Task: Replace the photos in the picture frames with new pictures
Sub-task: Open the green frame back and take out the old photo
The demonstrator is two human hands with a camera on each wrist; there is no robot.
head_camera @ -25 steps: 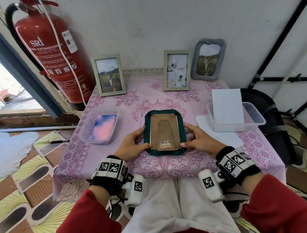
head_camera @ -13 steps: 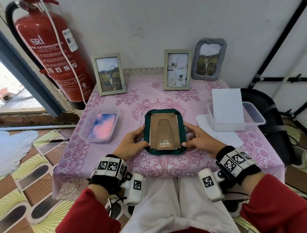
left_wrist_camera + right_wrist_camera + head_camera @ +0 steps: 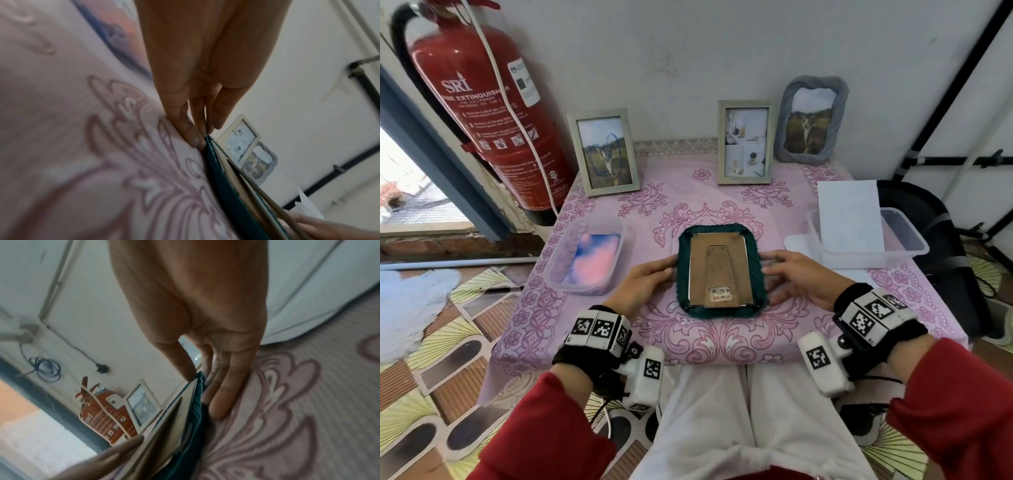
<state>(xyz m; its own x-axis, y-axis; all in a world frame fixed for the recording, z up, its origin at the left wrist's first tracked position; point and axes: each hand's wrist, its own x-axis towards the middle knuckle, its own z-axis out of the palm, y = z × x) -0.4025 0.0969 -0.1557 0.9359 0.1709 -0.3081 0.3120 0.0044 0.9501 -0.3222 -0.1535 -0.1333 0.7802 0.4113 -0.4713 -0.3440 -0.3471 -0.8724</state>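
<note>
A dark green picture frame [image 3: 719, 229] lies face down in the middle of the pink tablecloth, its brown backing board [image 3: 717, 270] and folded stand facing up. My left hand [image 3: 664, 270] touches the frame's left edge with nearly straight fingers. My right hand [image 3: 777, 270] touches the right edge the same way. In the left wrist view the left hand's fingertips [image 3: 197, 139] meet the green frame [image 3: 226, 186] at its rim. In the right wrist view the right thumb tip sits on the frame's [image 3: 196, 402] rim while the fingers [image 3: 222, 399] lie on the cloth beside it.
Three framed photos stand along the wall: a pale one [image 3: 604, 152], another pale one [image 3: 744, 142] and a grey one [image 3: 810, 120]. A clear tub [image 3: 558, 274] holding a pink-blue picture sits left. A second tub [image 3: 904, 236] with a white sheet [image 3: 849, 216] sits right. A fire extinguisher [image 3: 493, 113] stands at the left.
Both hands have slid from the frame's near corners farther along its sides, and the thumbs have come off the near edge. The frame has stayed flat in about the same place.
</note>
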